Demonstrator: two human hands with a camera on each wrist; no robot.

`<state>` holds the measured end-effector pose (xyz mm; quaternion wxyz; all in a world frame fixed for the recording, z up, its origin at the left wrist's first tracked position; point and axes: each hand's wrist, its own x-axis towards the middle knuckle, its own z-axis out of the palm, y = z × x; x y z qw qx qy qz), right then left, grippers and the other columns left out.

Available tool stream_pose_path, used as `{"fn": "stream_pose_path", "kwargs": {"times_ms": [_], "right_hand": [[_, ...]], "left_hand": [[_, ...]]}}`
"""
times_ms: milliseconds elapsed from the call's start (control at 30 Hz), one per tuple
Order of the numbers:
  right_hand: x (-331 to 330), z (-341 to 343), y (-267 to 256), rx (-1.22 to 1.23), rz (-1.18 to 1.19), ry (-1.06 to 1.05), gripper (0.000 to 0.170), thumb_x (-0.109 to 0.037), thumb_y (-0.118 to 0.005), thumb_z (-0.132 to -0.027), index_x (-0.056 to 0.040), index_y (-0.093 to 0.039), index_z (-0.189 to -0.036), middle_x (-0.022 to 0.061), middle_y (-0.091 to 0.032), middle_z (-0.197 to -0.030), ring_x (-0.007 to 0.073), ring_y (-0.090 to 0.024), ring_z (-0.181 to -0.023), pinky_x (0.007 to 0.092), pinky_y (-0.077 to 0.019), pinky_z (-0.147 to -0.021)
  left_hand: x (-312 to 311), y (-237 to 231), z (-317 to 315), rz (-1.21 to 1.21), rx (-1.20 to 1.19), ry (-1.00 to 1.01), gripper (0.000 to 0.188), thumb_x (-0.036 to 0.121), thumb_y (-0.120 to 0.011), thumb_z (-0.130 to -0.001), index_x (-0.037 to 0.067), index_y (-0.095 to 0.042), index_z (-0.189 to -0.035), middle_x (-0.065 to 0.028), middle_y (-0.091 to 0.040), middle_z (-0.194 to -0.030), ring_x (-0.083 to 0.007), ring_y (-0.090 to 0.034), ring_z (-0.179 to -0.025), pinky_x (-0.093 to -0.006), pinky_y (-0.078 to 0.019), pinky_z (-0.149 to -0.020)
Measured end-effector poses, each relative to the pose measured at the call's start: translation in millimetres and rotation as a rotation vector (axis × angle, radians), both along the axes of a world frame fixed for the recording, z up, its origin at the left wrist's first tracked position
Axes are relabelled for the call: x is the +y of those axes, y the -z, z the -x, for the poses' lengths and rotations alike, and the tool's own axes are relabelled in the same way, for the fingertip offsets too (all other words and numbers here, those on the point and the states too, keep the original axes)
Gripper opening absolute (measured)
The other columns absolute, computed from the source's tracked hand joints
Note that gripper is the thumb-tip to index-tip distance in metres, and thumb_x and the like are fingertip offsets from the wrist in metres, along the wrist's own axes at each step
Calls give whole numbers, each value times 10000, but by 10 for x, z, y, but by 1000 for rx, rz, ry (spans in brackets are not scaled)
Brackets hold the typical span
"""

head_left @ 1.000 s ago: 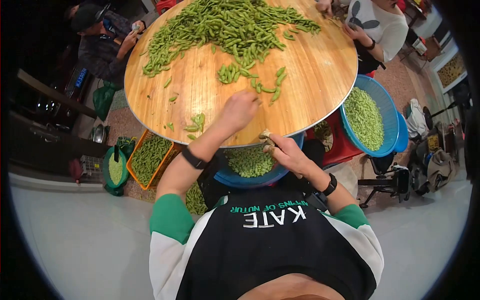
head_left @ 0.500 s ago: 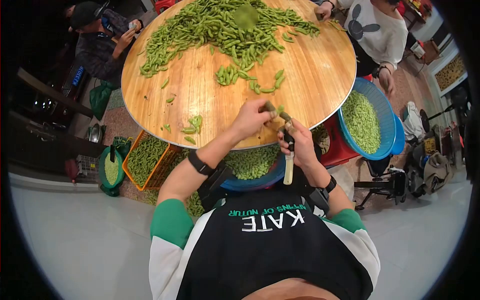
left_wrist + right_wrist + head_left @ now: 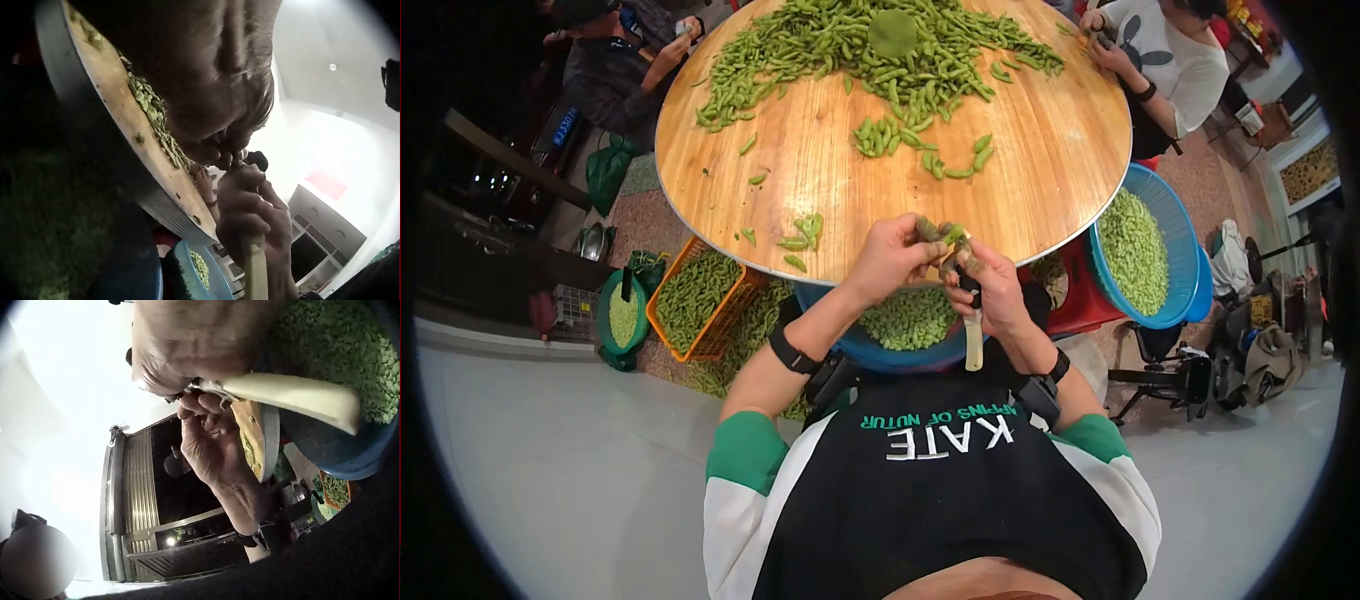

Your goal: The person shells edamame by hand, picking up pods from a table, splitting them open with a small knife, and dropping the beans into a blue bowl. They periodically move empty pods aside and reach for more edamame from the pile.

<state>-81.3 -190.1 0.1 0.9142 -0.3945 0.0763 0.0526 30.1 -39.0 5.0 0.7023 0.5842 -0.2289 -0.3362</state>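
We are finding the green pod [image 3: 953, 234] right at the fingertips of the left hand [image 3: 885, 262], between that hand and the right hand [image 3: 997, 290], the two hands meeting just by the near edge of the worktop [image 3: 800, 170]. The left thumb and fingers are pinching the pod closely, while the right hand's fingers are curling round a pale-handled tool [image 3: 973, 345], its handle pointing down toward us from the bottom of the fist; whether the right fingertips are also gripping the pod, we are not managing to tell. Of the pod itself we are seeing only a short, bright green piece, the fingers covering the rest. The tool is showing a smooth cream handle with a dark part nearer the fingers. On the worktop, a few loose pods [image 3: 802, 238] are lying toward the near left edge, and a curved row of pods [image 3: 960, 170] is resting closer to the middle. Behind it, a big heap of pods [image 3: 820, 60] is spreading toward the far edge in a green tangle. Below the near edge, a blue basin [image 3: 855, 350] is holding pale green beans [image 3: 910, 320], and beyond the right edge a blue basket [image 3: 1183, 250] is holding more.
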Motion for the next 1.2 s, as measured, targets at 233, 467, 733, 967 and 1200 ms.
{"fn": "stream_pose_path", "kwargs": {"times_ms": [233,467,733,967,1200], "right_hand": [[52,-59,-108,72,-130,-63,204,-198,-503,-953,-78,-499,-1118,14,-485,-771,71,-359,-504,202,-296,-413],[47,-31,-58,62,-381,-218,278,-226,-539,-943,-73,-513,-1174,-1,-467,-750,54,-337,-485,184,-267,-403],[82,-124,132,178,-468,-214,223,-133,-480,-955,-109,-504,-1175,21,-469,-803,61,-366,-530,168,-278,-420],[87,-70,117,165,-336,-169,171,-130,-490,-954,-97,-510,-1120,39,-493,-798,72,-378,-525,186,-298,-423],[101,-76,10,54,295,-70,167,-154,-521,-945,-52,-566,-1070,33,-571,-797,83,-486,-567,216,-380,-455]], "left_hand": [[66,92,-73,140,300,75,79,75,-617,-886,30,-581,-938,-36,-606,-715,-88,-537,-498,-200,-401,-388],[198,78,-85,204,612,234,166,140,-628,-893,63,-598,-1037,-34,-611,-752,-91,-522,-513,-214,-403,-398],[256,-5,131,-397,-1284,-162,188,98,-613,-832,-33,-569,-960,-182,-594,-799,-316,-618,-704,-360,-492,-611],[270,31,136,-253,-462,-90,248,149,-593,-895,10,-636,-1097,-93,-647,-799,-206,-658,-690,-260,-483,-553],[217,-91,252,-274,-153,-67,190,156,-568,-927,16,-638,-1034,-18,-640,-731,-90,-616,-635,-209,-462,-547]]}}
